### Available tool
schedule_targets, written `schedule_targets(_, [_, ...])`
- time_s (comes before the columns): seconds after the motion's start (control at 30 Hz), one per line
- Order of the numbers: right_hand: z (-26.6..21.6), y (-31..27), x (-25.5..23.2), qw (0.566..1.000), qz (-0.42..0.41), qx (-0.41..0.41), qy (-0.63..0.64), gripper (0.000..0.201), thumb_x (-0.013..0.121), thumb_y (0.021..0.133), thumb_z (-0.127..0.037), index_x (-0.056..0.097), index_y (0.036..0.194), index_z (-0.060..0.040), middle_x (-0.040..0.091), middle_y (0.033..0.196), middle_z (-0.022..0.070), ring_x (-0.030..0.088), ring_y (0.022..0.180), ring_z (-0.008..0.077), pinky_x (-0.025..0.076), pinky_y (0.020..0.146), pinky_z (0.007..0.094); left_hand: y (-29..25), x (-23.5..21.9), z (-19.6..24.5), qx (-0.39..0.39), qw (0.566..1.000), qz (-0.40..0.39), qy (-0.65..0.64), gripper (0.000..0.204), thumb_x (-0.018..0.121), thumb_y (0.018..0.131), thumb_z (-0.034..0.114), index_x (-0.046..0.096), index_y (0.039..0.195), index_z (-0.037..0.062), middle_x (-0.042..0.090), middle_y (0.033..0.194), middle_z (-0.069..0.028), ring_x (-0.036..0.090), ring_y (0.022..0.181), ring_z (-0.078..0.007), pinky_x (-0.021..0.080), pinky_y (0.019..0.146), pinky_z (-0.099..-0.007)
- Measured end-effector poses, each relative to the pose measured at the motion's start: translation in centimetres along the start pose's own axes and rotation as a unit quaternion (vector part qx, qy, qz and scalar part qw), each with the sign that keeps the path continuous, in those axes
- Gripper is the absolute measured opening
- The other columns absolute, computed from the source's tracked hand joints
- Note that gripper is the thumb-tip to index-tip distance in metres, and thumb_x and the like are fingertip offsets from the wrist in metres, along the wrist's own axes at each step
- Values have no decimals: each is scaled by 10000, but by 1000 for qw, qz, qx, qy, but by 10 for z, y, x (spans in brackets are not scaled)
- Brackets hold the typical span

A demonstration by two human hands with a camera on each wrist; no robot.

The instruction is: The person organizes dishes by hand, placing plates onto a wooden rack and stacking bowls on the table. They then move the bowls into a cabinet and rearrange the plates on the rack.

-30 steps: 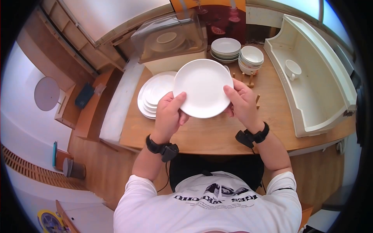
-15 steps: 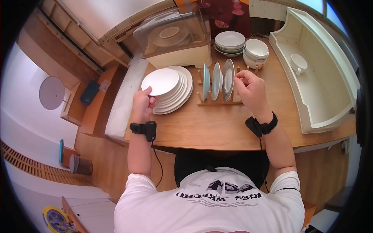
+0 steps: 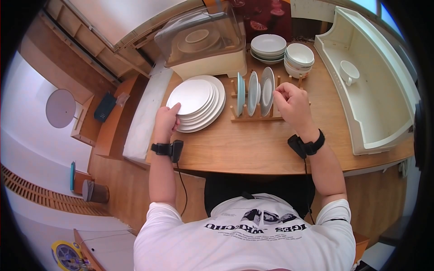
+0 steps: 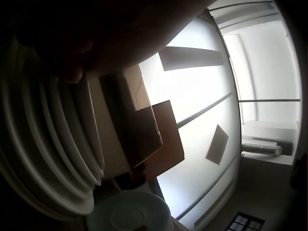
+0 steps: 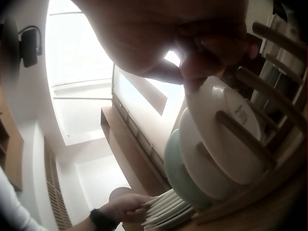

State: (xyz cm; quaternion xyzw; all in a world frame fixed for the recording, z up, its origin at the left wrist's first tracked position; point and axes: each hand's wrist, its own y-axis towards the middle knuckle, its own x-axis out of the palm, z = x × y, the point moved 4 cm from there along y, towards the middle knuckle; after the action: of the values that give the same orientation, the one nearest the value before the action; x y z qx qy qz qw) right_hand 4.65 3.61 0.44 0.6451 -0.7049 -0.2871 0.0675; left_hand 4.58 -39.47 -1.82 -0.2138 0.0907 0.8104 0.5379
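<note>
On the left, my left hand pinches the near edge of the top white plate, thumb lying on its upper face. That plate sits on a stack of larger white plates. My right hand is at a wooden dish rack, its thumb and fingertips pinching the rim of the rightmost plate, which has grey rings. Two more plates stand upright in the rack: a pale grey one in the middle and a light green one at left.
Stacked shallow dishes and bowls stand behind the rack. A cream box with a see-through lid is at the back left. To the right, a large cream bin holds a white cup.
The white plate held in both hands has been lowered onto the left stack by my left hand. My right hand let go of it and moved to the rack's ringed plate.
</note>
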Motion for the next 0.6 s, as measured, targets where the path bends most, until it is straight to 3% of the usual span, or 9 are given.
schedule_targets(0.1, [0,0,1,1000,2,-11,-17,181,689,937,-118,695,888,56,691,665,133,662,573,189,501,562,328,-3,1,2,6,998,14,65,493,735,1001,385,569,661,70,519,490,-20,404,340,-113,284,325,-290])
schedule_targets(0.3, [0,-1,2,1000,-5,-10,-20,188,688,941,-123,700,888,57,706,682,141,679,589,197,514,575,330,-5,3,11,37,988,20,151,543,751,959,441,589,640,33,527,497,-34,461,362,-132,352,354,-304])
schedule_targets(0.4, [0,-1,2,1000,-6,-11,-17,188,686,943,-123,701,892,57,711,688,143,685,595,199,519,580,328,-8,5,17,63,980,29,186,557,749,949,429,585,607,21,542,499,-49,490,374,-142,370,365,-312])
schedule_targets(0.5, [-2,-1,1,1000,-14,-4,-14,187,684,946,-122,701,897,58,716,694,146,692,603,201,525,586,327,-9,5,24,66,974,36,215,577,739,932,391,633,570,-45,587,487,-103,571,405,-192,451,405,-355])
schedule_targets(0.6, [-2,-2,1,1000,-18,-3,-16,185,681,949,-120,702,903,58,720,698,148,699,609,205,531,591,328,-9,6,28,60,974,47,212,561,749,920,378,640,573,-50,589,489,-103,570,405,-193,450,405,-356])
